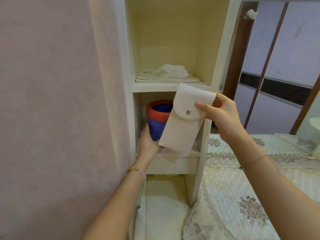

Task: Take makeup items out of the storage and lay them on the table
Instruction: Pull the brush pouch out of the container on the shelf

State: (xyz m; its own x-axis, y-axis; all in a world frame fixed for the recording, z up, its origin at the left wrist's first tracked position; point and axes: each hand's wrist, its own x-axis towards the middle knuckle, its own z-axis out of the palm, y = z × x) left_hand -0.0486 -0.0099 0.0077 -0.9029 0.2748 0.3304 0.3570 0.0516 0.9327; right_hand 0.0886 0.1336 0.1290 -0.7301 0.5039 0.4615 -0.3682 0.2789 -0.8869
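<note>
A cream shelf unit (171, 87) stands ahead with open compartments. In its middle compartment sits a blue cup with a red-orange rim (156, 122). My left hand (147, 142) reaches into that compartment and cups the lower left side of the blue cup. My right hand (219, 114) holds a beige pouch with a snap-button flap (181, 123) by its upper right edge, in front of the shelf. The pouch hangs tilted and hides the right part of the cup. The table with a lace cloth (242, 196) lies to the lower right.
Folded white cloths (167, 74) lie on the upper shelf. A pink curtain (57, 101) hangs close on the left. A closed drawer (173, 165) sits under the middle compartment. A wardrobe with dark trim (277, 66) stands behind on the right.
</note>
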